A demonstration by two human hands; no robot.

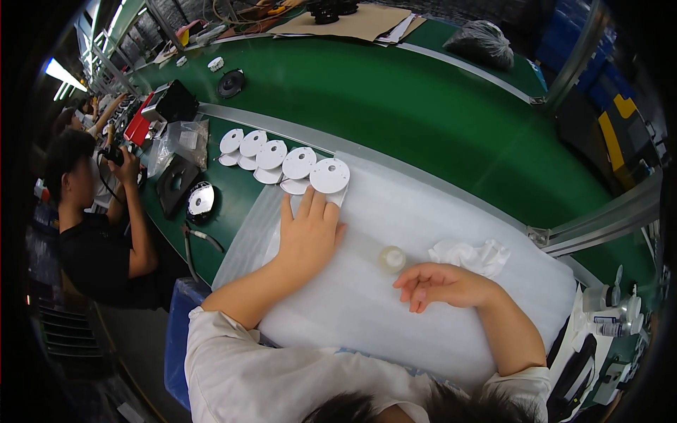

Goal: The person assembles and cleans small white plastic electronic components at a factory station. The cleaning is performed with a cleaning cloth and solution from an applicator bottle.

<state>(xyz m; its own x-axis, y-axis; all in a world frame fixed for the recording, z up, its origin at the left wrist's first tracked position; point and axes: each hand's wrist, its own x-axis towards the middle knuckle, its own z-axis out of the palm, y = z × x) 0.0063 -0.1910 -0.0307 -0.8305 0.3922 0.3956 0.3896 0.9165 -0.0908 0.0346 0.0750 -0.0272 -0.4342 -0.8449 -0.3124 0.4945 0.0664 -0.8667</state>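
A row of flat white round discs [329, 175] runs lengthwise along the far edge of the green surface [233, 192]. The left hand [308, 231], fingers apart, meets its right end; the right hand [448, 285] curls loosely, grip parted.

The left forearm [257, 292] is slanting up from the lower left; the left hand [310, 229] is facing palm down just left of centre, fingers pointing upward, thumb standing apart. The right forearm [511, 328] is leaning in from the lower right; the right hand [448, 283] is pointing left, fingers loosely bent.
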